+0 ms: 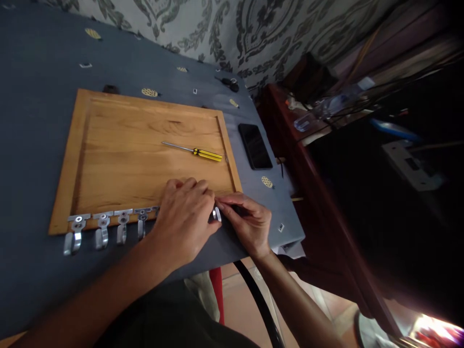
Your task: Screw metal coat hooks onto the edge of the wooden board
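Observation:
A wooden panel (145, 140) with a raised frame lies on the blue-grey table. Several silver metal hooks (103, 229) are lined up along its near edge, their curved ends sticking out over the rim. My left hand (184, 217) rests over the right part of this edge, closed around another metal hook (217, 214) that shows by its thumb. Beside it, my right hand (250, 220) pinches something small at the panel's near right corner; its fingertips hide what that is. On the panel lies a screwdriver (206, 154) with a yellow and black handle, touched by neither hand.
A black phone (254, 146) lies right of the panel. Keys (230, 84) are near the table's back edge, by the patterned wall (203, 24). A dark red wooden furniture piece (290, 125) with clutter stands to the right, beyond the table's edge.

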Action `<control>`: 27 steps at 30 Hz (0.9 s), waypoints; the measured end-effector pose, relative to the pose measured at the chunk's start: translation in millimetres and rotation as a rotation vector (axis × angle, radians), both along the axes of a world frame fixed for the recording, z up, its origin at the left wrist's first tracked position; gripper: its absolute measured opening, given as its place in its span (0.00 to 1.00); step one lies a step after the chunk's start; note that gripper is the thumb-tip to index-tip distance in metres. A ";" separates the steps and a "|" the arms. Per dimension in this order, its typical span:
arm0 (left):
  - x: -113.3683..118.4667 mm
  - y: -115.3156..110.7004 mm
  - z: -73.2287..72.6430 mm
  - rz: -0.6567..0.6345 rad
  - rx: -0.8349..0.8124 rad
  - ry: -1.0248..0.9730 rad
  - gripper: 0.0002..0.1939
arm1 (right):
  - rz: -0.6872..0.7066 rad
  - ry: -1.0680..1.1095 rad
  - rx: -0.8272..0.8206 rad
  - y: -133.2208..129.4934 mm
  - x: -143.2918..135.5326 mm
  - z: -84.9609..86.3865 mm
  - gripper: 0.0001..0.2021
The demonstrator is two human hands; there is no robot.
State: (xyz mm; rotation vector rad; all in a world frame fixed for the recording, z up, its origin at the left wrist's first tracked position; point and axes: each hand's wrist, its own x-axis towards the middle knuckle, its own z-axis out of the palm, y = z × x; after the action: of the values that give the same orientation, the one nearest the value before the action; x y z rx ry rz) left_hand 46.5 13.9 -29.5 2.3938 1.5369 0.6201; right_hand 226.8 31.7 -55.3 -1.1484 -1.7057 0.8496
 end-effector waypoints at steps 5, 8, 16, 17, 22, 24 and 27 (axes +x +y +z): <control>-0.5 1.2 -3.2 -0.006 -0.002 -0.010 0.10 | 0.007 -0.005 -0.001 -0.3 1.6 0.2 0.06; -1.1 1.8 -4.1 -0.010 -0.001 -0.024 0.10 | 0.005 -0.001 -0.006 -0.7 2.7 0.1 0.06; -0.2 0.5 -0.2 0.006 -0.038 -0.047 0.09 | -0.004 -0.041 -0.022 -2.8 5.3 2.6 0.08; 0.0 0.4 -0.1 0.010 -0.040 -0.048 0.09 | -0.015 -0.044 -0.023 -3.3 5.4 3.2 0.07; 0.6 0.4 -0.2 0.008 -0.035 -0.049 0.09 | -0.040 -0.030 -0.017 -6.5 5.3 4.3 0.08; 0.6 0.2 0.3 0.007 -0.034 -0.045 0.08 | -0.049 -0.017 -0.017 -7.3 4.9 4.3 0.09; 0.6 0.1 0.7 0.012 -0.037 -0.045 0.08 | -0.058 -0.026 -0.011 -8.0 4.7 4.7 0.08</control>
State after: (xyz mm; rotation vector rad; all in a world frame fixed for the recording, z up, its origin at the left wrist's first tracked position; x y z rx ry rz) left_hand 47.0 14.0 -28.8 2.3298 1.5321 0.6378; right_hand 231.5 23.7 -50.6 -1.2150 -1.6823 0.8133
